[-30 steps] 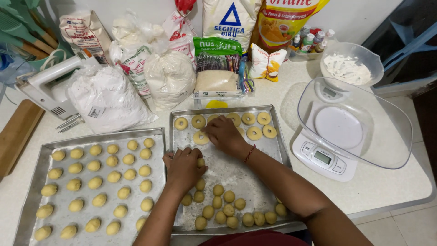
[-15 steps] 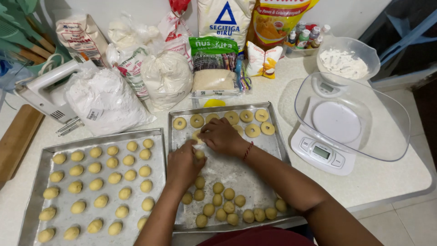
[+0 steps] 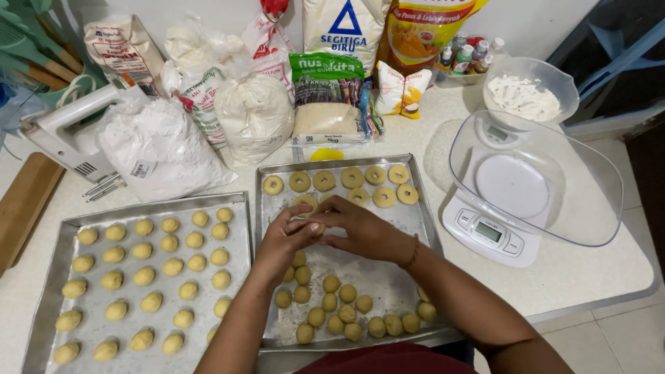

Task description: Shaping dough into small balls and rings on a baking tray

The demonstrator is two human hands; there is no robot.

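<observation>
Near the middle of the frame, the left hand [image 3: 282, 239] and the right hand [image 3: 357, 225] meet fingertip to fingertip above the right-hand baking tray [image 3: 422, 228]. Both are pinched closed on a small dough ball [image 3: 313, 225], of which only a yellowish sliver shows between the fingers; its shape cannot be made out. The hands hide the tray's floured middle, and the left wrist covers part of the column of dough balls below it.

Along the tray's upper edge lies a row of flattened dough rings [image 3: 352, 178]; one ring, just above the hands, is half hidden by the knuckles. A cluster of plain dough balls [image 3: 339, 312] fills the tray's lower part, some tucked under the right forearm.

In the lower left of the frame, the second tray [image 3: 69, 232] carries neat rows of oval dough pieces [image 3: 152, 275]; its bottom corner is cut off. At right stands a kitchen scale [image 3: 493, 232] under a clear bowl [image 3: 596, 208].
</observation>
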